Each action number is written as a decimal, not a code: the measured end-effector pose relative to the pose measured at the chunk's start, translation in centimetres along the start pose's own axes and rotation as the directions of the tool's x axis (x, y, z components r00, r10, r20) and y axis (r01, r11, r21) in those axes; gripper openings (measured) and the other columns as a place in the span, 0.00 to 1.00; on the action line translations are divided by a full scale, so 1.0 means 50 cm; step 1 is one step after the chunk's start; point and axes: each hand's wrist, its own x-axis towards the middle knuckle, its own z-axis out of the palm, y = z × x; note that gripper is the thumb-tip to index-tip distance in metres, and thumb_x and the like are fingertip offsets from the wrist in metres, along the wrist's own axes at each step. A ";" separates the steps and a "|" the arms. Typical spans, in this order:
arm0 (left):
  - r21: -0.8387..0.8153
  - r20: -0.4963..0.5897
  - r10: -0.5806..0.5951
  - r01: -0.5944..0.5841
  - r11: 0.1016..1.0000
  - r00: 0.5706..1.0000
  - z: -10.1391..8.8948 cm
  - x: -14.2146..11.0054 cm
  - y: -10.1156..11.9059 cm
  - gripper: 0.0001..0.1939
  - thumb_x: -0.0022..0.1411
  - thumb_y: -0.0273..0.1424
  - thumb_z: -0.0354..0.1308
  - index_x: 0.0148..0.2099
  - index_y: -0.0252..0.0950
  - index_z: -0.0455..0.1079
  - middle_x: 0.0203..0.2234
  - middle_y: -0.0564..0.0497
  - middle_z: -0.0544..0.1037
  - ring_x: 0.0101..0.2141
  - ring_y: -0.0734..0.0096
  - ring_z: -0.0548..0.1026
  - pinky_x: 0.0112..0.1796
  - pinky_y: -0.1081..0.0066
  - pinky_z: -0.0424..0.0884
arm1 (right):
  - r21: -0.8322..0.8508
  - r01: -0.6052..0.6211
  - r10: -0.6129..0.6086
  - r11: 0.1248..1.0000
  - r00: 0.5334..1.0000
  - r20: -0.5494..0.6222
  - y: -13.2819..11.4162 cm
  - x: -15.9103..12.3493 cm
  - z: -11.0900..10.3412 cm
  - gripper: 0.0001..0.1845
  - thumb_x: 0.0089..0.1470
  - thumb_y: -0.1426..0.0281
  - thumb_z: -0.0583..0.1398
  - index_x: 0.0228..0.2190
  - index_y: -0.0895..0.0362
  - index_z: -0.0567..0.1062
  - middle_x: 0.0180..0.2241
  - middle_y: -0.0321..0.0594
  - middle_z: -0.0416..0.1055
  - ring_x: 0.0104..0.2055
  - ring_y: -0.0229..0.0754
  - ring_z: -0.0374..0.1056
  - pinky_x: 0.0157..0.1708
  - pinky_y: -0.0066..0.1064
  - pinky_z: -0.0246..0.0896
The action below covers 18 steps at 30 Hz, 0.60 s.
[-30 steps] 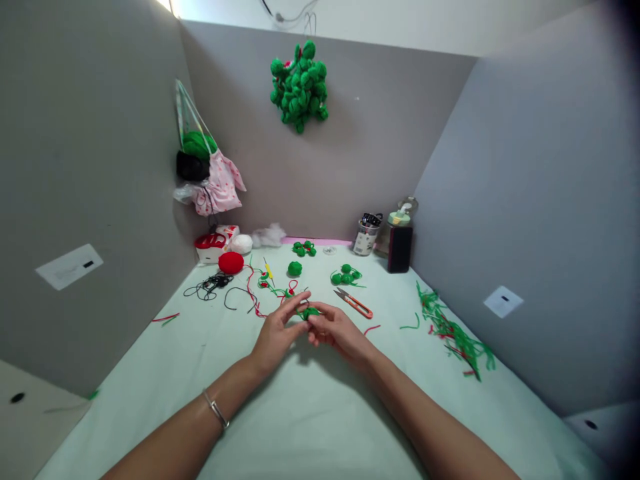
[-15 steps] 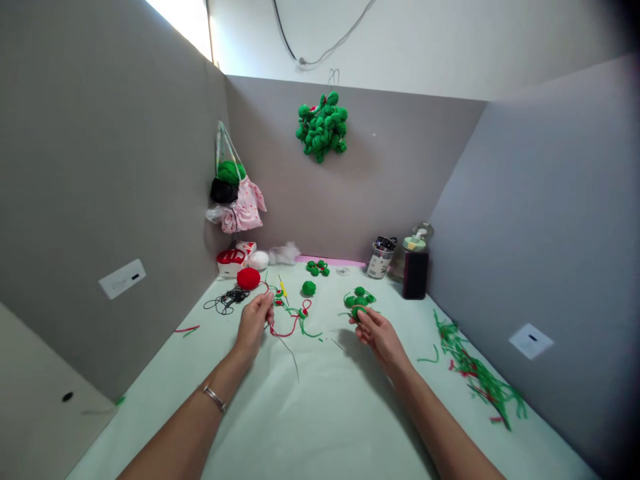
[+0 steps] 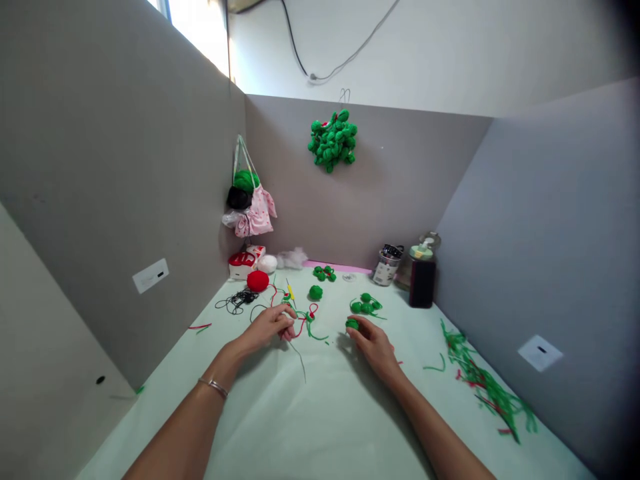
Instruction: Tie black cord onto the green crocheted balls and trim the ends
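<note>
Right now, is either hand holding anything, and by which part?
The right hand holds a green ball by its edges. Whether the left hand grips the thread cannot be told.

Lone green ball (image 3: 315,293) on pale tabletop (image 3: 325,427). Right hand (image 3: 377,348) nearer viewer, right of lone ball, pinching small green piece (image 3: 353,324). Left hand (image 3: 267,327) nearer viewer, left of lone ball, dark thread (image 3: 303,365) trailing beneath hand, grip unclear. Red yarn ball (image 3: 257,281) left of lone ball; green cluster (image 3: 367,308) right; hanging green bundle (image 3: 332,141) above, behind.

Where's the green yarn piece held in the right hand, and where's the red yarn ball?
Green yarn piece (image 3: 352,323): head view, its uncovered part.
Red yarn ball (image 3: 257,281): head view, middle of its front.
</note>
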 end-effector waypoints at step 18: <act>0.513 -0.446 0.179 0.086 0.854 0.877 -0.127 0.006 -0.018 0.05 0.54 0.34 0.63 0.29 0.39 0.75 0.38 0.43 0.79 0.49 0.51 0.71 0.53 0.55 0.62 | -0.245 0.118 -0.157 0.962 0.977 -0.146 0.015 0.005 -0.013 0.27 0.54 0.58 0.59 0.53 0.57 0.71 0.50 0.51 0.73 0.33 0.44 0.70 0.39 0.40 0.65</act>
